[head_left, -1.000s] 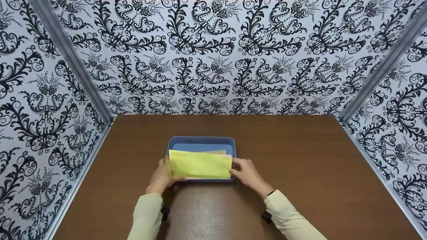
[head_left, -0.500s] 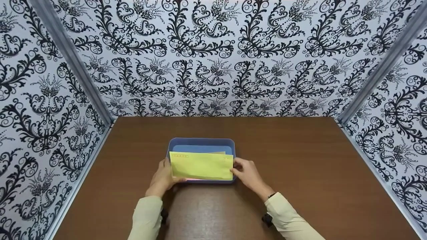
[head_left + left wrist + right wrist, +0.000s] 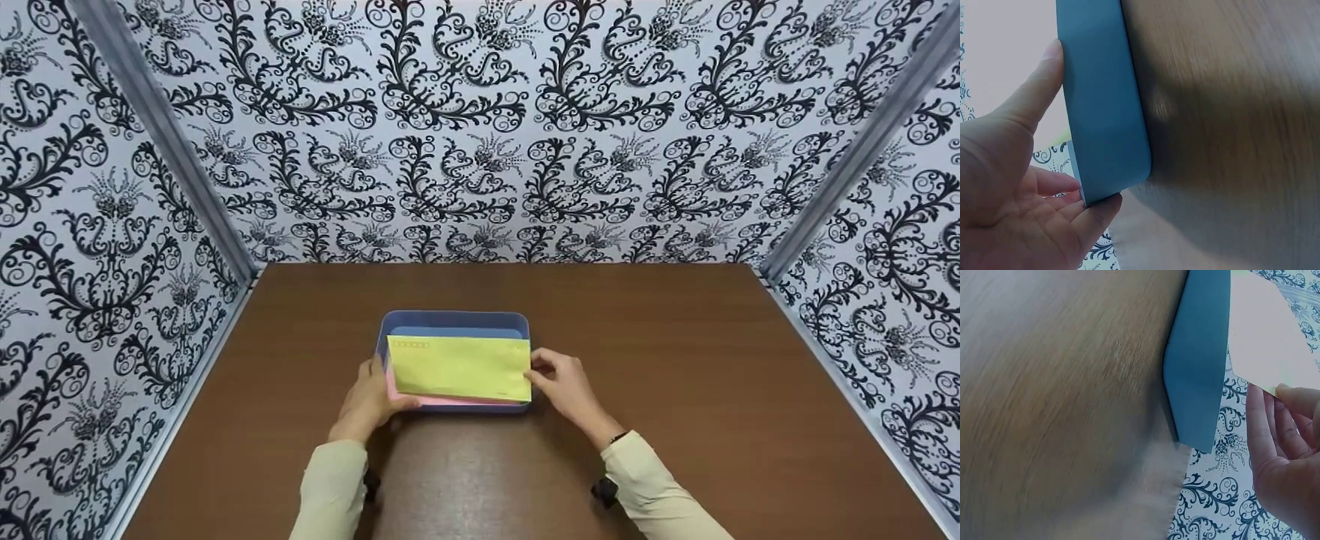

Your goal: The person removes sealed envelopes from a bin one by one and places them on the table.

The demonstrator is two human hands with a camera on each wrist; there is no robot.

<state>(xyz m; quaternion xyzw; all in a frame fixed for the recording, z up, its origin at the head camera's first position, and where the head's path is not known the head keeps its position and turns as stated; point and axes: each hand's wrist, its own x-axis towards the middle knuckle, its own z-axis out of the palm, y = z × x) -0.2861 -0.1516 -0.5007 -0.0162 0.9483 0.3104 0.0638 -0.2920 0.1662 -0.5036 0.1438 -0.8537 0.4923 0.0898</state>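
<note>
A blue tray (image 3: 454,317) stands on the table. My left hand (image 3: 366,401) holds its near left corner, the thumb at the front rim and the fingers against the outside of the tray wall (image 3: 1103,95). With my right hand (image 3: 566,386) I pinch the right edge of a yellow envelope (image 3: 459,367) between thumb and fingers. The envelope is tilted over the tray, its right edge at the tray's right rim. A pink envelope (image 3: 396,388) shows below it, along its left and near edges. In the right wrist view the pinched envelope (image 3: 1269,332) looks washed out to white.
A brown wooden table (image 3: 675,360) extends around the tray. Behind it rises a wall (image 3: 480,172) with a black-and-white scroll pattern, and grey corner posts (image 3: 847,150) join it to patterned side walls.
The yellow envelope has shifted to the right and up a little with my right hand, baring more of the pink envelope at its left and near edges. My left hand stays at the tray corner.
</note>
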